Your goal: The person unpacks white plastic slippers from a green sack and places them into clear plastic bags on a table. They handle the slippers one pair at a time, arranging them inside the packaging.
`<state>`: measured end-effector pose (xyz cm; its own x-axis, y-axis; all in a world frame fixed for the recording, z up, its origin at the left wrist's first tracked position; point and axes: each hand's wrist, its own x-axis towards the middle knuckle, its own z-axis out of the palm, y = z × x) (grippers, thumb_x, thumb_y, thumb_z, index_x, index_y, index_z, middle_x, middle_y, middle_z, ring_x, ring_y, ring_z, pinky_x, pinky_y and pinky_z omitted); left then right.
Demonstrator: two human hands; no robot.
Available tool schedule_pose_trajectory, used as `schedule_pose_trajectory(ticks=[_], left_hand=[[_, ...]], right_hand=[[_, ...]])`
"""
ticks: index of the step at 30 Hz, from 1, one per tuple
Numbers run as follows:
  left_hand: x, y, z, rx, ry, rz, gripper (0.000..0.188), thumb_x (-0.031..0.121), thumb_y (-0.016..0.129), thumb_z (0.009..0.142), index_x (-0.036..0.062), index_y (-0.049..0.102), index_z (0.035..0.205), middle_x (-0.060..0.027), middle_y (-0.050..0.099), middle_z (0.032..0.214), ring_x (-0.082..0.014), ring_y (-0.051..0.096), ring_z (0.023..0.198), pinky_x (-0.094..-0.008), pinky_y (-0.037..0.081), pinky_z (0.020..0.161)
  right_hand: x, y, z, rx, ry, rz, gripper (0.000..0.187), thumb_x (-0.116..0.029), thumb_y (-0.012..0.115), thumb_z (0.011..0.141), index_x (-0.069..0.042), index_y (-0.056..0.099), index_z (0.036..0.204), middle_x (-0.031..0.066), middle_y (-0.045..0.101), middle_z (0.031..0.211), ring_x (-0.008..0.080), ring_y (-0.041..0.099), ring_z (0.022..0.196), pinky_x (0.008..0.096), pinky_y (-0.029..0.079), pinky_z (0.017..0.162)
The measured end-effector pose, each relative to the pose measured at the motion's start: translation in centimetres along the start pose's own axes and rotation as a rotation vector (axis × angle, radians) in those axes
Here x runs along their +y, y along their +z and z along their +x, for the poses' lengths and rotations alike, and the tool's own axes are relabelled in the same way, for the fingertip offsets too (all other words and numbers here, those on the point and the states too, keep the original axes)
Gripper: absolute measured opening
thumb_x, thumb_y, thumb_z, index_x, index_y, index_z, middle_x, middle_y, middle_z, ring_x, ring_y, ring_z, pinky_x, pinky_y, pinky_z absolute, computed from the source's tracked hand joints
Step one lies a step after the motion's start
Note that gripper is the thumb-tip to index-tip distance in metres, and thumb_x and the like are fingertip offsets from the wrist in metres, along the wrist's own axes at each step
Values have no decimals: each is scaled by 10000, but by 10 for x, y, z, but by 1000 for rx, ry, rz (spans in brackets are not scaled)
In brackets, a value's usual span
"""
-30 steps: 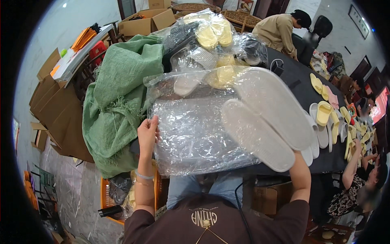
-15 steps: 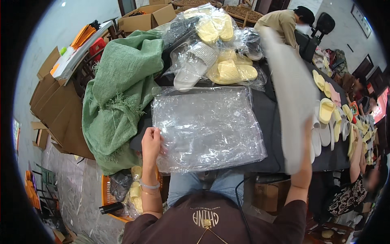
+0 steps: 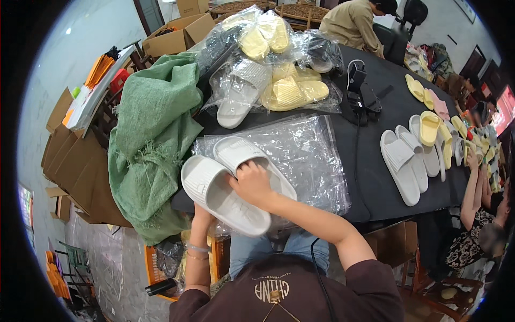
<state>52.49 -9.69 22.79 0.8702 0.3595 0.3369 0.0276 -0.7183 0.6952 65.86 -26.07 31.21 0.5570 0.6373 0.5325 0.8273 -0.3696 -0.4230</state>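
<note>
- Your right hand (image 3: pixel 251 184) grasps two white slippers (image 3: pixel 225 185), fingers curled over the inner edge where the pair meets.
- Your left hand (image 3: pixel 203 214) sits under the near slipper, mostly hidden; you cannot tell whether it grips or just props it.
- The slippers are off-white, thick-soled, with ribbed straps; they lie side by side, soles toward you, toes pointing up-left.
- They sit at the near edge of the black table (image 3: pixel 375 177), on top of a flat clear bag (image 3: pixel 306 155) that spreads out to their right.
- A green sack (image 3: pixel 153 134) is bunched just left of the slippers and hangs off the table edge.
- Behind the bag lies a heap of bagged slippers (image 3: pixel 268 70), yellow and white ones showing through the plastic.
- A black device (image 3: pixel 357 94) with a cable stands right of that heap.
- Further right, three loose white slippers (image 3: pixel 405 158) lie in a row, with a yellow slipper (image 3: pixel 429 127) resting on them.
- More yellow and pink slippers run along the far right edge, too small to count.
- Cardboard boxes (image 3: pixel 177 35) stand beyond the sack.
- One person (image 3: pixel 354 21) bends over the far end of the table; another person's arm (image 3: pixel 472 185) reaches in at the right.
</note>
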Motion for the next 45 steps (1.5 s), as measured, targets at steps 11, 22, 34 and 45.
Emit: schedule_pose_trajectory(ticks=[11, 22, 34, 45], left_hand=[[72, -4, 26, -122, -84, 676, 561, 326, 425, 932, 54, 340, 1415, -101, 316, 1494, -261, 289, 1381, -515, 222, 1099], [60, -11, 90, 175, -103, 559, 416, 252, 609, 861, 10, 506, 1184, -169, 555, 1146, -334, 558, 1027, -419, 455, 841], [51, -10, 141, 499, -141, 337, 119, 156, 677, 796, 87, 596, 850, -75, 612, 764, -266, 614, 701, -373, 472, 616], [96, -21, 80, 189, 82, 697, 493, 111, 568, 837, -19, 445, 1296, -177, 461, 1348, -327, 378, 1313, -421, 335, 1044]], right_hand=[[78, -54, -14, -113, 323, -281, 318, -313, 559, 833, -29, 697, 794, 112, 669, 855, 274, 595, 919, 427, 464, 801], [133, -72, -19, 75, 440, -462, 422, -358, 573, 837, 46, 668, 909, 177, 639, 1001, 348, 531, 1020, 498, 400, 864], [139, -78, -20, 60, 454, -359, 426, -355, 564, 859, 59, 664, 881, 204, 630, 991, 365, 529, 993, 503, 372, 881], [67, -111, -3, 7, 327, -278, 349, -285, 581, 818, 56, 653, 834, 217, 635, 886, 385, 563, 893, 514, 403, 824]])
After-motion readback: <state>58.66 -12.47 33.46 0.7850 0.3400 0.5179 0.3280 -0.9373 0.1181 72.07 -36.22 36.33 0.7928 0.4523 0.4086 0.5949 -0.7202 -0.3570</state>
